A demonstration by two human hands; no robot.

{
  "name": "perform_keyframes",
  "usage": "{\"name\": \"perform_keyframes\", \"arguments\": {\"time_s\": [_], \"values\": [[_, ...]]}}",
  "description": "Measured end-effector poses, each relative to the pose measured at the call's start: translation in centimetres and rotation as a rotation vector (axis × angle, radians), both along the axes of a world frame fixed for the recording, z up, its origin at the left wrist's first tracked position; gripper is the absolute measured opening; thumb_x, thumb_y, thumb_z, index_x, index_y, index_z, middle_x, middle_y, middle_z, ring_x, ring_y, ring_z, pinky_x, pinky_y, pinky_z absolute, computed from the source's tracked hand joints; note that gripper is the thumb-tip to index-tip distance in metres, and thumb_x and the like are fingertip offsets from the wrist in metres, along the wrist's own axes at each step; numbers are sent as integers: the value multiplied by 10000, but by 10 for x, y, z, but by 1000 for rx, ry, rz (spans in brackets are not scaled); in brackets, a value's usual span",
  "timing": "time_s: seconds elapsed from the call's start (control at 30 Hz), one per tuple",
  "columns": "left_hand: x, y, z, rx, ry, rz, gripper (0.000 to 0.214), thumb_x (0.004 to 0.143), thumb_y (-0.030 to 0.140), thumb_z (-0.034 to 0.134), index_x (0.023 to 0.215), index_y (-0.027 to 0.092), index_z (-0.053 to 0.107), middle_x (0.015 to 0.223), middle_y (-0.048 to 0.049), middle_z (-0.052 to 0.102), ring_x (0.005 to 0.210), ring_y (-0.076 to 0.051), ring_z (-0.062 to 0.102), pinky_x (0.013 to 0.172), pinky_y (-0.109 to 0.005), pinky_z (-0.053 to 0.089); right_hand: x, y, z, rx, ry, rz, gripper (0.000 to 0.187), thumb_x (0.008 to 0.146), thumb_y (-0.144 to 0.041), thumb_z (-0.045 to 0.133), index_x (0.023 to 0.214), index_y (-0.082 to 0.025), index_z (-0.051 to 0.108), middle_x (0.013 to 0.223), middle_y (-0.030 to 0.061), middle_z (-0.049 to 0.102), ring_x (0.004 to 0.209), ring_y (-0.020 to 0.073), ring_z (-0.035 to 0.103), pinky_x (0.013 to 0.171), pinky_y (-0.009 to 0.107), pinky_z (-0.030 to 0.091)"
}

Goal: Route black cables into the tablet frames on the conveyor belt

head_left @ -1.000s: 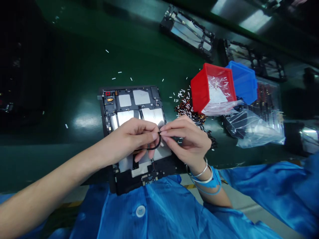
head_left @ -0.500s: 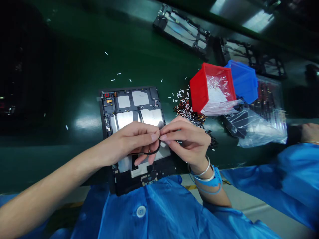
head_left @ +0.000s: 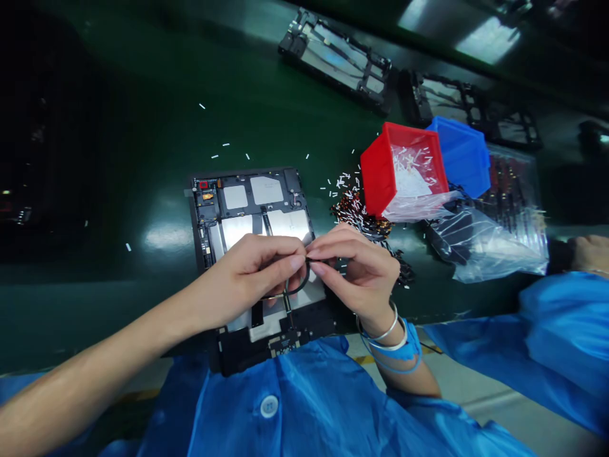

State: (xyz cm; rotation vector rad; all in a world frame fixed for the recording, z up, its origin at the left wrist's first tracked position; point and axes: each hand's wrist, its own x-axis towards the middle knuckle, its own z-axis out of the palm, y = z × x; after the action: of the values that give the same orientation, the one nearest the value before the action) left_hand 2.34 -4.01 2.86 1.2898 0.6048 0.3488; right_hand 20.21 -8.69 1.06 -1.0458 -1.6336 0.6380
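Observation:
Before me lies an opened tablet [head_left: 235,197], its silver battery plates and black frame exposed. Above its lower half, a thin black cable [head_left: 303,284] bends in a loop between my hands. My left hand [head_left: 257,270] pinches the cable between thumb and forefinger, its other fingers curled beneath. Fingertip to fingertip with it, my right hand [head_left: 364,266] pinches the same cable near its end. The exact spot of the grip is partly hidden by the fingers.
A red bin [head_left: 378,174] with small white strips stands right of the tablet, beside a blue bin [head_left: 464,158]. Loose cables [head_left: 354,209] and strips lie in front. Clear plastic bags [head_left: 495,247] are farther right. More opened devices [head_left: 337,60] sit behind; a co-worker's sleeve [head_left: 561,324] is at right.
My left hand's lower fingers have curled in from under the cable, and the cable's loop has shifted slightly. Both hands still meet at the same place over the tablet.

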Motion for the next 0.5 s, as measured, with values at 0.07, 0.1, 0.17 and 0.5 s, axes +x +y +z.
{"name": "perform_keyframes", "arguments": {"time_s": [0.07, 0.1, 0.17, 0.5], "values": [[1, -1, 1, 74, 30, 16, 369, 934, 395, 447, 692, 146, 571, 631, 8, 541, 534, -82, 475, 500, -197, 376, 0, 0, 0, 12, 0, -15, 105, 792, -131, 674, 828, -229, 686, 770, 6, 728, 705, 149, 659, 654, 330, 505], [1, -1, 2, 100, 39, 22, 357, 934, 381, 444, 700, 145, 575, 632, 9, 542, 541, -83, 481, 506, -199, 374, 0, 0, 0, 11, 1, -24, 106, 792, -128, 672, 822, -228, 684, 769, 5, 727, 703, 148, 658, 653, 329, 504], [3, -2, 3, 126, 60, 24, 306, 916, 354, 466, 724, 144, 580, 638, 6, 560, 539, -86, 493, 502, -202, 376, 0, -1, 1, 1, 2, -40, 110, 791, -118, 669, 814, -225, 679, 768, 5, 726, 700, 145, 654, 650, 326, 502], [3, -1, 2, 27, 68, 5, 231, 879, 297, 516, 726, 140, 587, 644, 3, 594, 500, -73, 519, 483, -183, 411, 4, 1, 1, 102, -118, -28, 102, 803, -143, 657, 842, -237, 669, 773, -1, 733, 696, 148, 676, 648, 333, 519]]}}
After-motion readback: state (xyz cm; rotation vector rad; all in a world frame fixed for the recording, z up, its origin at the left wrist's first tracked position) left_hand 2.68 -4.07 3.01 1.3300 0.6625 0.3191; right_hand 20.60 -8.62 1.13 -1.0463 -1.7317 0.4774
